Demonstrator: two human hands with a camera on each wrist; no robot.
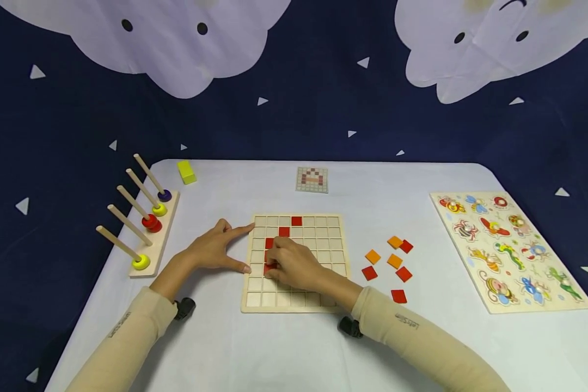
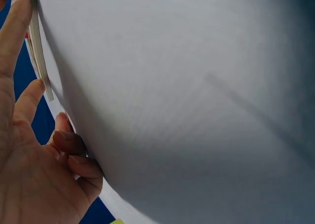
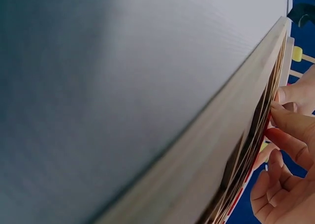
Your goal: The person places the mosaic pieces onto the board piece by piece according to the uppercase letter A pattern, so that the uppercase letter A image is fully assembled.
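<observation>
A square wooden grid board (image 1: 294, 312) lies in the middle of the table. Red square tiles fill several of its cells, one near the top (image 1: 296, 221) and others stepping down to the left. My right hand (image 1: 296, 265) is over the board's left part, thumb and fingers pinching a red tile (image 1: 268, 270) low in that column, partly hidden by the fingers. In the right wrist view, the fingertips (image 3: 275, 107) meet right at the red edge. Beside the board, my left hand (image 1: 213, 247) spreads its thumb and index finger, touching the left rim.
Loose red and orange tiles (image 1: 394, 261) lie right of the board. A small pattern card (image 1: 312, 179) is behind it. At left stand a peg stand with rings (image 1: 163, 239) and a yellow block (image 1: 187, 172). An insect puzzle board (image 1: 512, 250) lies far right.
</observation>
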